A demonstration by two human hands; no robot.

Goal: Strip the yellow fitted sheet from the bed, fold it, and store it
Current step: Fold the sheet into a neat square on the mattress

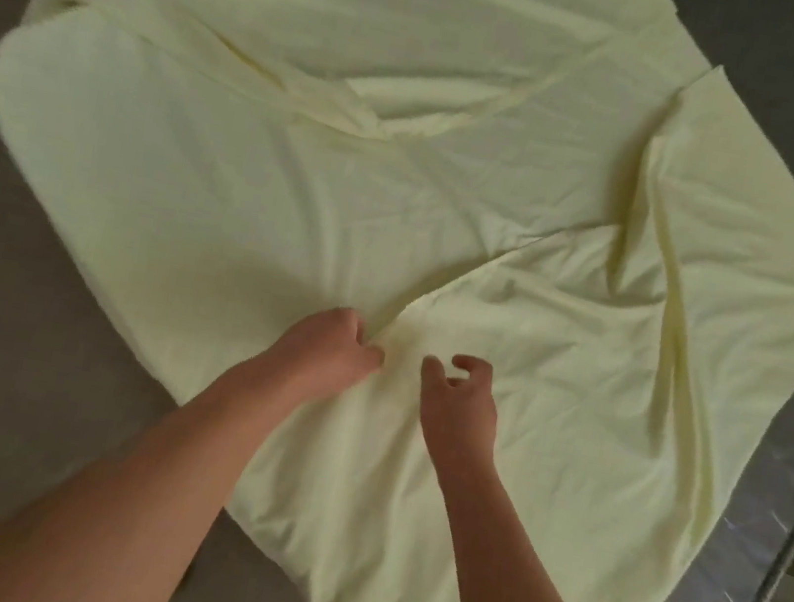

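**Sheet spread flat so a fold can be made**

The yellow fitted sheet (pixel 298 191) is laid out, partly doubled over, on the grey bed (pixel 13 344), presumably so edges can be matched. A ridge of cloth near the middle is pinched by the left hand (pixel 332 350). The right hand (pixel 461 394) is held just beside it, fingers (pixel 470 364) loosely curled and empty, apparently poised to gather the same ridge.
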